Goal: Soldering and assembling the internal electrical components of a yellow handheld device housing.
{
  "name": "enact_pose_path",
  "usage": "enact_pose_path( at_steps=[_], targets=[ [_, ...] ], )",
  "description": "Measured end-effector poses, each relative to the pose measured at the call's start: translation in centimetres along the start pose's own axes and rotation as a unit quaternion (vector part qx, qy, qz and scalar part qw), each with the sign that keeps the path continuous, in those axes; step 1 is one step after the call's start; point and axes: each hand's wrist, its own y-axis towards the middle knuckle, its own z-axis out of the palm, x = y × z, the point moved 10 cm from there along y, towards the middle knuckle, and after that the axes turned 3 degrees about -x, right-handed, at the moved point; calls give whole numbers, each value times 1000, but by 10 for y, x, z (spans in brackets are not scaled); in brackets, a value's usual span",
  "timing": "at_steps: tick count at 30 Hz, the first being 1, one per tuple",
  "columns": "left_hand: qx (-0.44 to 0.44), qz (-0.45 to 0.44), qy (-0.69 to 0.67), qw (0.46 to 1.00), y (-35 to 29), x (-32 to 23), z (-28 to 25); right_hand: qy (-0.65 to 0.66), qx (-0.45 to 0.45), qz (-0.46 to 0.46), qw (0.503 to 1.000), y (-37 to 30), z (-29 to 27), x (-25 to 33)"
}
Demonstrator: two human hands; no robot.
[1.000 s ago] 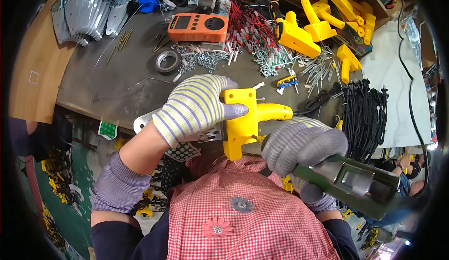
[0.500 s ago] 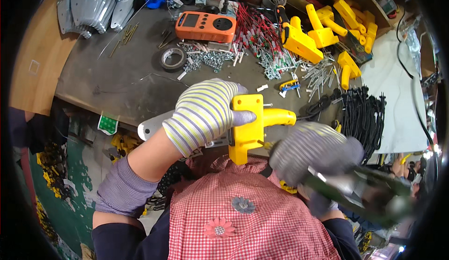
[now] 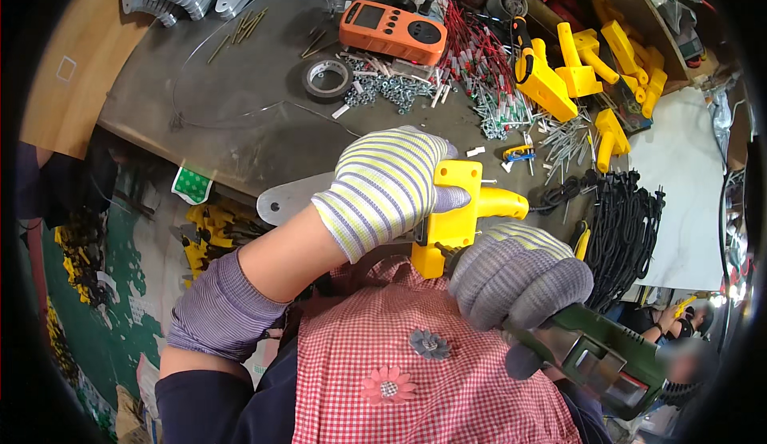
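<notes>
My left hand (image 3: 391, 182), in a striped glove, is closed around a yellow plastic tool housing (image 3: 452, 228), its thumb across the near face. A grey metal blade with a hole (image 3: 289, 199) sticks out to the left beneath that wrist. One screw (image 3: 489, 182) protrudes beside the housing's side handle. My right hand (image 3: 523, 276), gloved in grey, grips a dark green power drill (image 3: 619, 364), whose body points down to the right. The drill's tip is close to the housing's lower end; my fingers partly hide it, so I cannot tell if it touches a screw.
An orange meter (image 3: 391, 31), a roll of black tape (image 3: 327, 81), loose nuts and red-wired parts lie on the grey bench (image 3: 232, 140). Several yellow housings (image 3: 547, 88) stand at the far right. Black cords (image 3: 631, 232) are bundled near the right edge. Another person (image 3: 659, 320) is beyond.
The drill and my right hand, blurred before, are now sharper, with the drill's tip near the housing. The bench has shifted in view, and the housing appears farther right.
</notes>
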Motion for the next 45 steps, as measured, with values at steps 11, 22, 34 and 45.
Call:
enact_pose_path(
  at_steps=[11, 22, 34, 45],
  targets=[
    [-58, 55, -40, 996, -20, -6, 2, -28, -57, -35, 997, 33, -18, 38],
    [-10, 6, -65, 998, -15, -6, 15, -6, 125, -71, 990, 58, -14, 23],
    [2, -4, -63, 998, -10, -10, 19, -49, 102, -27, 993, 38, -23, 3],
    [-40, 27, -60, 997, -13, -6, 18, -78, 59, -55, 994, 46, -28, 19]
  ],
)
